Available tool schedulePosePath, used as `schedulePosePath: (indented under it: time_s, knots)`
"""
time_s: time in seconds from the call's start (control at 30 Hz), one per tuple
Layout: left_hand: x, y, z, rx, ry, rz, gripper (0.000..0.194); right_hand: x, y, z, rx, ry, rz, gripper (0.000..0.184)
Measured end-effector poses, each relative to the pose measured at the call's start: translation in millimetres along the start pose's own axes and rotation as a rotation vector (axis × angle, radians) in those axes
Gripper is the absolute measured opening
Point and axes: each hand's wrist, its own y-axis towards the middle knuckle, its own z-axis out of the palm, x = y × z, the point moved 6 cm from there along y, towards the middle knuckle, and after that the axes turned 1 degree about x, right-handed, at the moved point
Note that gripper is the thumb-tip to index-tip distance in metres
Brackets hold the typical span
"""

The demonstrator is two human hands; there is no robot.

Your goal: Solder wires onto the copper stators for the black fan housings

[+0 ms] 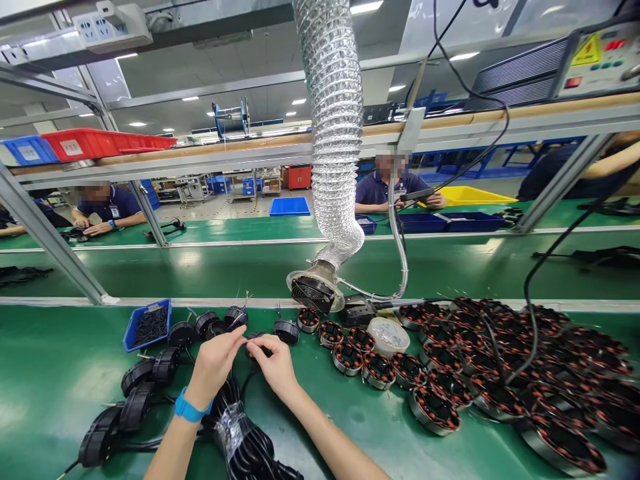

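My left hand [217, 367], with a blue band at the wrist, is closed in a pinch. Close to its fingertips, my right hand [275, 363] also pinches with thumb and forefinger. Whatever lies between the fingers is too small and covered to make out; a dark piece shows just behind them. Below the hands lies a bundle of black cables [260, 443] bound with clear wrap. Black round housings [137, 407] with wire ends stand to the left and behind the hands. One more black housing [287, 331] sits just beyond my right hand.
Copper-wound stator rings [435, 410] crowd the right side. Among them stands a round tub [387, 335] of small pieces. A blue tray [129, 330] holds black parts. A fume duct [333, 133] hangs low ahead, with a fan at its end. People sit across the bench.
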Motion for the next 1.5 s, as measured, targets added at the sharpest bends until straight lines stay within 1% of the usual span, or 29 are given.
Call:
schedulePosePath:
  time_s: [0.07,0.13,0.2,0.27,0.37,0.73,0.83,0.93,1.07,1.1,1.17,1.23,1.27,1.3,1.33,1.4,1.5]
  knots:
    - [9.9,0.0,-5.3,-0.077,-0.121,-0.160,0.029,0.5,0.3,0.4,0.000,0.014,0.010,0.020]
    - [18.0,0.2,-5.0,-0.107,-0.268,-0.325,0.035,1.2,0.1,1.1,0.003,0.019,0.009,0.020]
    - [19.6,1.4,0.3,-0.075,-0.370,-0.411,0.040,1.5,-0.4,2.2,0.009,0.021,0.004,0.020]
    - [18.1,2.6,4.8,-0.043,-0.405,-0.440,0.042,1.4,-0.9,2.9,0.014,0.023,0.000,0.020]
    - [16.6,2.6,7.0,-0.029,-0.412,-0.452,0.041,1.3,-1.0,2.8,0.012,0.022,0.003,0.020]
    - [16.4,2.2,4.5,-0.044,-0.435,-0.452,0.040,4.4,-1.1,2.4,0.014,0.015,-0.005,0.020]
    - [17.1,0.4,6.7,-0.020,-0.408,-0.445,0.040,4.0,-1.3,2.6,0.015,0.001,-0.006,0.019]
    - [15.5,-1.1,8.3,0.008,-0.303,-0.395,0.035,3.8,-1.6,2.9,0.019,-0.019,-0.011,0.019]
    - [4.6,0.3,7.2,0.004,-0.171,-0.281,0.031,4.1,-1.7,2.1,0.004,-0.029,-0.021,0.021]
    - [1.3,1.3,7.8,0.018,-0.166,-0.256,0.030,3.9,-1.6,1.5,-0.005,-0.022,-0.017,0.022]
    - [-3.1,3.1,11.2,0.085,-0.201,-0.241,0.028,3.1,-1.2,0.6,-0.017,-0.002,-0.005,0.023]
    - [-2.8,4.2,14.8,0.151,-0.278,-0.270,0.027,1.8,-0.6,0.9,-0.011,0.024,0.006,0.019]
    - [-1.2,4.5,15.2,0.161,-0.318,-0.294,0.028,0.7,-0.2,1.4,-0.001,0.041,0.013,0.017]
    - [1.0,4.8,14.5,0.154,-0.352,-0.316,0.028,-0.5,0.3,2.0,0.010,0.062,0.019,0.017]
    - [3.4,5.0,12.8,0.130,-0.374,-0.332,0.027,-1.7,0.8,2.3,0.018,0.082,0.021,0.021]
    - [7.7,4.8,8.3,0.065,-0.384,-0.353,0.025,-3.5,1.9,1.7,0.022,0.102,0.010,0.025]
    - [10.7,2.6,5.3,0.006,-0.362,-0.372,0.027,-3.5,2.9,-0.4,0.017,0.083,-0.023,0.016]
